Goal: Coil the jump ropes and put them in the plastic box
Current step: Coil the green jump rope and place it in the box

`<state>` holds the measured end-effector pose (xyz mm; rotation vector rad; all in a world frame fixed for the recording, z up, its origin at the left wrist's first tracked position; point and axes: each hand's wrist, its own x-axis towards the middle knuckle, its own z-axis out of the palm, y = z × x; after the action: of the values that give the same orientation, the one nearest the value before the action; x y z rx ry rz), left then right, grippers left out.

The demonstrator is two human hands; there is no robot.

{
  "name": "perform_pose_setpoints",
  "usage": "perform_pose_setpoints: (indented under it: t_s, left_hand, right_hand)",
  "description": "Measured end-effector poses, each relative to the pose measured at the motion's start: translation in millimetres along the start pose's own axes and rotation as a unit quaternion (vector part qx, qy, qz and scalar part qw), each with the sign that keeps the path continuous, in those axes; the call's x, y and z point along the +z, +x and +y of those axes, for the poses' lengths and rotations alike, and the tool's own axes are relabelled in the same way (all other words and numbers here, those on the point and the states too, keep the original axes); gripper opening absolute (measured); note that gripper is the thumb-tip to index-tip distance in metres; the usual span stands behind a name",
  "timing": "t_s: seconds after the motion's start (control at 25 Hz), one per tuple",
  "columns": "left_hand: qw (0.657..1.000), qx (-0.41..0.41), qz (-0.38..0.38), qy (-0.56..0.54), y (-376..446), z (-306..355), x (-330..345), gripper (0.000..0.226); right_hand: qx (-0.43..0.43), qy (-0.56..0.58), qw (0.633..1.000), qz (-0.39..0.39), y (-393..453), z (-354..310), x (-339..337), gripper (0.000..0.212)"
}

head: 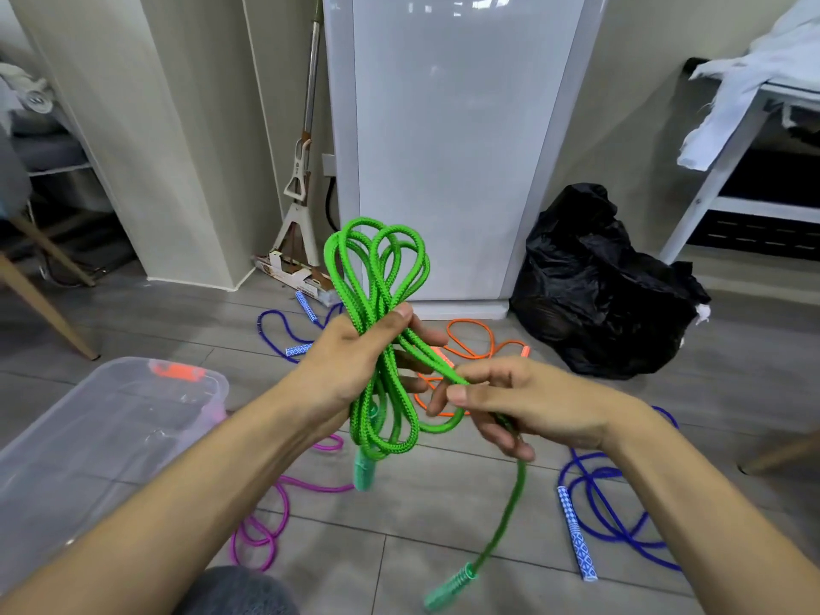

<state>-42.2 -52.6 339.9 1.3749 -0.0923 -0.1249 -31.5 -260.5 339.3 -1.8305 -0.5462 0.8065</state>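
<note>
Above floor | left hand (350,357) grips coiled green rope (377,268) | right hand (523,401) pinches its tail

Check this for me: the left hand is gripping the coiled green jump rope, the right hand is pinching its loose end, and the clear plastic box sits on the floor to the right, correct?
One detail is wrong. In the head view the clear plastic box sits on the floor to the left, not the right. The rest holds: the left hand grips the coiled green jump rope, and the right hand pinches its loose end.
</note>
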Motion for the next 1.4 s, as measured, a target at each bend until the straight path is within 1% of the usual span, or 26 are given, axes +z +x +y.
perform_pose_setpoints:
  t_s: [0.08, 0.16, 0.24, 0.28, 0.36, 0.4, 0.48, 0.52, 0.56, 0.6, 0.68, 0.72, 0.8, 0.88, 0.96, 1.0, 1.04, 1.08, 1.16, 1.2, 1.24, 1.32, 1.4]
  left_hand:
    - [0.998, -0.002, 0.044, 0.035, 3, -5, -7, 0.034]
    - [0.996, -0.017, 0.083, 0.026, 7, -8, -12, 0.034]
    - [0.993, -0.026, 0.117, -0.001, 12, -10, -19, 0.038]
    - [0.991, -0.024, 0.132, -0.012, 14, -11, -22, 0.04]
    - [0.987, -0.015, 0.159, -0.027, 18, -11, -28, 0.042]
    - [0.986, -0.011, 0.165, -0.038, 20, -11, -31, 0.042]
    - [0.987, -0.01, 0.145, -0.067, 21, -11, -32, 0.043]
    - [0.99, -0.018, 0.124, -0.069, 19, -11, -30, 0.041]
    - [0.993, -0.029, 0.098, -0.055, 17, -10, -27, 0.038]
    - [0.996, -0.04, 0.069, -0.031, 14, -9, -24, 0.036]
    - [0.998, -0.056, 0.016, 0.02, 8, -7, -17, 0.038]
    - [0.997, -0.065, 0.002, 0.043, 5, -6, -16, 0.041]
    - [0.994, -0.086, 0.005, 0.075, 3, -3, -17, 0.042]
    - [0.988, -0.112, 0.022, 0.099, 4, 1, -21, 0.033]
    - [0.981, -0.163, 0.018, 0.103, 5, 2, -29, 0.025]
    - [0.977, -0.194, 0.009, 0.083, 5, 3, -30, 0.021]
    - [0.974, -0.216, -0.001, 0.064, 4, 2, -31, 0.02]
    - [0.973, -0.225, -0.006, 0.06, 5, 1, -32, 0.023]
    - [0.97, -0.216, 0.002, 0.111, 6, -1, -34, 0.03]
    - [0.968, -0.201, -0.002, 0.149, 6, -3, -35, 0.029]
    - [0.965, -0.187, -0.02, 0.182, 6, -5, -35, 0.025]
    - [0.953, -0.169, -0.084, 0.236, 3, -11, -35, 0.017]
    - [0.931, -0.14, -0.15, 0.302, 1, -14, -37, 0.016]
  right_hand:
    - [0.002, -0.019, 0.998, 0.056, -4, 2, -5, 0.024]
    - [-0.02, -0.008, 0.995, 0.094, -8, 3, -10, 0.025]
    - [-0.059, 0.032, 0.99, 0.124, -9, 1, -13, 0.023]
    - [-0.064, 0.069, 0.985, 0.141, -9, 1, -15, 0.024]
    - [-0.048, 0.133, 0.976, 0.164, -12, 4, -22, 0.026]
    - [-0.036, 0.142, 0.976, 0.159, -16, 5, -25, 0.027]
    - [-0.014, 0.14, 0.984, 0.111, -26, 4, -28, 0.037]
    - [-0.014, 0.132, 0.987, 0.095, -27, 2, -26, 0.039]
    - [-0.02, 0.121, 0.988, 0.095, -26, -3, -23, 0.037]
    - [-0.027, 0.114, 0.987, 0.107, -21, -8, -19, 0.036]
    - [-0.043, 0.093, 0.983, 0.154, -6, -17, -12, 0.032]
    - [-0.052, 0.074, 0.979, 0.183, -1, -20, -11, 0.026]
    - [-0.064, 0.003, 0.968, 0.243, -6, -26, -15, 0.019]
    - [-0.066, -0.041, 0.954, 0.289, -25, -28, -27, 0.026]
    - [-0.055, -0.025, 0.942, 0.329, -47, -34, -37, 0.036]
    - [-0.058, -0.035, 0.94, 0.333, -54, -39, -39, 0.037]
    - [-0.072, -0.064, 0.94, 0.328, -59, -44, -39, 0.036]
    - [-0.089, -0.108, 0.936, 0.323, -63, -49, -37, 0.033]
    - [-0.125, -0.172, 0.926, 0.312, -65, -58, -33, 0.024]
    - [-0.143, -0.186, 0.922, 0.307, -66, -62, -31, 0.021]
    - [-0.162, -0.198, 0.919, 0.301, -69, -65, -31, 0.018]
    - [-0.18, -0.219, 0.917, 0.282, -75, -73, -28, 0.016]
    - [-0.171, -0.25, 0.92, 0.249, -80, -77, -28, 0.024]
